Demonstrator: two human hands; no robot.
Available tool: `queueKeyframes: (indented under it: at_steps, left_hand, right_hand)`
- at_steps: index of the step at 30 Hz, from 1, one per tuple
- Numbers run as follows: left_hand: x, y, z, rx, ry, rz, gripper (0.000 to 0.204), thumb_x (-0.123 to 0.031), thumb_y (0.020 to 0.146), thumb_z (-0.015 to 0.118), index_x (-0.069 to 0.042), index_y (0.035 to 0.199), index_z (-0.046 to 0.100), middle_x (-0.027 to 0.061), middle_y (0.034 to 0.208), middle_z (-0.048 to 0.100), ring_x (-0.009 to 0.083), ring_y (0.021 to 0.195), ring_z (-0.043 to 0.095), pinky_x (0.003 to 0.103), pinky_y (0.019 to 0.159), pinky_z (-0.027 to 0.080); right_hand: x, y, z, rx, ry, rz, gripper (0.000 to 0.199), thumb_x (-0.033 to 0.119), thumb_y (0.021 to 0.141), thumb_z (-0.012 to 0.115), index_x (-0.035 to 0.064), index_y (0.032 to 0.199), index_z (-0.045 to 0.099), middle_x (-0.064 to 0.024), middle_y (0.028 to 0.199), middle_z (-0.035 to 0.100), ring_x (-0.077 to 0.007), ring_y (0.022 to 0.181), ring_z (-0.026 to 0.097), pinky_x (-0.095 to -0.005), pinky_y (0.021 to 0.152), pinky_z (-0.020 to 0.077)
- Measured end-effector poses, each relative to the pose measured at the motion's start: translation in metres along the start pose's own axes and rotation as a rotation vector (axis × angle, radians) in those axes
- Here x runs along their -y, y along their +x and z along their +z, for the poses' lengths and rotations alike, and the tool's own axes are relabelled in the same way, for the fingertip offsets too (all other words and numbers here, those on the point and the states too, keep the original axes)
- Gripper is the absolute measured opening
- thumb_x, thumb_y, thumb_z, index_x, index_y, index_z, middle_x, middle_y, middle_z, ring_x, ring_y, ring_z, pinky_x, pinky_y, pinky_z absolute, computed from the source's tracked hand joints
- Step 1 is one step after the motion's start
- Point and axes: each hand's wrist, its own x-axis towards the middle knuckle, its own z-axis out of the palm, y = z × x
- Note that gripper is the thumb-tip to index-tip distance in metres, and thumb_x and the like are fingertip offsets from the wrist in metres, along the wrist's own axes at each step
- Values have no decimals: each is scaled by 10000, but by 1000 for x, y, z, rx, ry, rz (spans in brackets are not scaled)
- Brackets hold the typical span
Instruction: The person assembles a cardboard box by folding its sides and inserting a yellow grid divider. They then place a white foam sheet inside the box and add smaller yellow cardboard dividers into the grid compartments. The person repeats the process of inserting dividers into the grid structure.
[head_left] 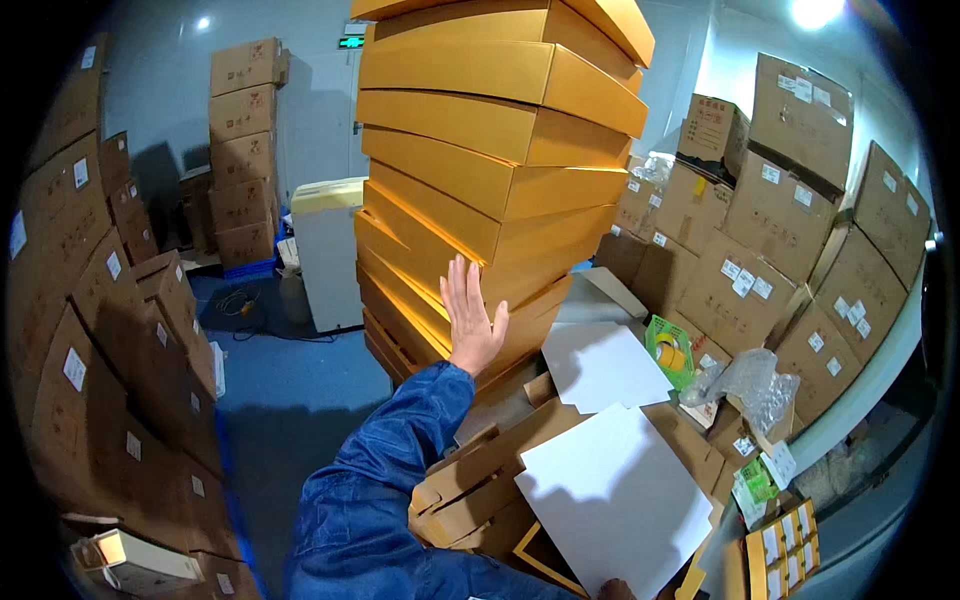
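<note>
A tall, uneven stack of yellow-orange flat cardboard boxes (440, 160) rises in front of me. Against its near side my left hand (472, 318) lies with the palm toward the boxes, its fingers stretched out and holding nothing. A white cardboard sheet (615, 490) with notched corners slants across the lower right. At its near edge my right hand (616, 590) shows only in small part, dark, gripping the sheet; the rest is cut off by the frame. Beneath the sheet, an open yellow-edged box (540, 560) is partly hidden. Another white sheet (605, 365) lies just beyond.
Brown cartons (750, 230) are piled along the right wall, with more cartons (110, 370) on the left and a carton column (243, 150) at the back. A green basket (668, 352) holds tape rolls. Bubble wrap (750, 385) lies nearby. A pale cabinet (328, 255) stands behind the stack.
</note>
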Motion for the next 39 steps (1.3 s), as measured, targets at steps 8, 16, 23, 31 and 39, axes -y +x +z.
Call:
queueKeyframes:
  at_steps: [8,16,23,31,39]
  left_hand:
    - [-3,36,2,67,54,96,791,-211,833,603,-8,1443,142,235,1500,121,382,1401,108,522,1129,78]
    - [-51,154,-19,-94,78,250,755,-195,840,602,-31,1444,180,191,1514,133,356,1410,102,512,1133,85]
    - [-32,147,-5,24,119,285,806,-198,835,616,-42,1462,134,171,1529,102,341,1419,86,494,1137,100]
    - [-61,180,-27,-184,113,378,705,-217,861,582,-42,1429,203,209,1482,171,374,1400,96,549,1117,59]
    - [-96,319,-44,46,113,253,690,-298,883,554,2,1421,245,207,1493,206,335,1397,169,461,1136,103]
  right_hand:
    - [-7,-3,6,-56,13,14,182,215,821,559,106,967,558,-158,969,598,-386,854,581,-481,705,473]
    - [-8,-5,15,-88,48,87,145,188,844,489,88,888,585,-167,903,622,-387,835,592,-467,725,485]
    - [9,-7,7,-180,130,42,143,214,818,518,101,868,589,-168,904,620,-401,829,589,-482,718,480]
    - [15,-10,-4,-144,149,100,200,215,795,524,53,873,611,-200,906,619,-414,840,587,-480,728,483]
    - [17,-10,10,-244,113,51,132,171,796,533,61,829,598,-177,876,602,-370,812,583,-476,715,473]
